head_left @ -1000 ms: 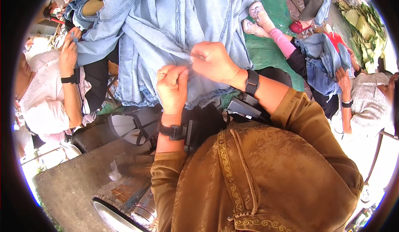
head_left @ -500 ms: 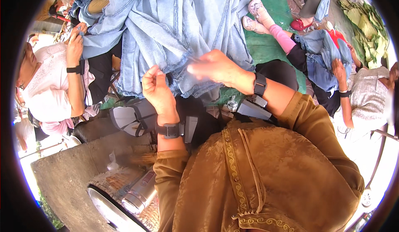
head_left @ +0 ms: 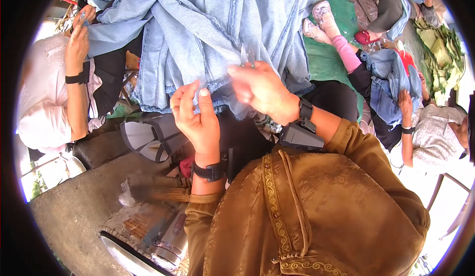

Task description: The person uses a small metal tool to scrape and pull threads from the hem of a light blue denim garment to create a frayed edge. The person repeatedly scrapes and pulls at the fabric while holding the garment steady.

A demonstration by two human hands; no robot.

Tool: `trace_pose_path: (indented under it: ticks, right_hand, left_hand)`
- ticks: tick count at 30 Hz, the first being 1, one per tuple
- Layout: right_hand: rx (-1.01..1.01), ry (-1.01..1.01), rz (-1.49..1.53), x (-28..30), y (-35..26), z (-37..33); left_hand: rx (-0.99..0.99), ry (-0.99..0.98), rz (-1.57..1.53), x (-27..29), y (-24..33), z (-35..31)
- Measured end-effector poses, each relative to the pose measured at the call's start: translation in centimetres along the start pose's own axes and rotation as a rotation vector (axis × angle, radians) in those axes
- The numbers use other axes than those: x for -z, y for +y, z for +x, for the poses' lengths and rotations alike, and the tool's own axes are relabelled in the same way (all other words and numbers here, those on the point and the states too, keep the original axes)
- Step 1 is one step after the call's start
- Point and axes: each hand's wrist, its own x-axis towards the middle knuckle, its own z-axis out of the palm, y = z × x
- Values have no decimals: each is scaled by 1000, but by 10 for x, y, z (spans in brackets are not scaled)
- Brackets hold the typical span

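Light-blue denim cloth with frayed edges hangs in folds before me, its lower edge over my lap. My left hand is raised at that edge, thumb and fingers apart, with nothing visible between them. My right hand is closed around a small pair of thread snips, whose two pointed blades stick up past the fingers. Motion blurs the blades and the thumb. The snips are in front of the denim; whether they touch it I cannot tell. Part of the frayed hem lies behind my hands.
At the left a person's hand holds a denim piece. Another person at the right has denim on the lap. Beside my left arm are a metal flask and a concrete slab. A green sheet covers ground beyond.
My left thumb and fingers have come apart from a near pinch. The right hand has turned so the snips point upward. The view has shifted slightly.
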Motion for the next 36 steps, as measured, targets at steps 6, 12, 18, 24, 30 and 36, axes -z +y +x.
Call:
trace_pose_path:
  ticks: [6,12,18,24,30,36]
  right_hand:
    - [3,9,-95,4,-8,-2]
    - [-62,71,-76,2,-16,-3]
    - [-43,40,-15,3,-33,-1]
    - [-102,109,178,10,-51,4]
    - [-87,98,121,-5,-69,11]
    - [103,-5,-292,-25,-82,12]
  left_hand:
    - [-273,-141,241,-21,14,20]
    - [-377,-75,207,-25,11,19]
    - [297,134,134,27,-48,-9]
    - [151,-106,340,27,-33,-12]
    - [-1,-250,210,-2,-16,3]
    - [755,-115,-731,2,-13,24]
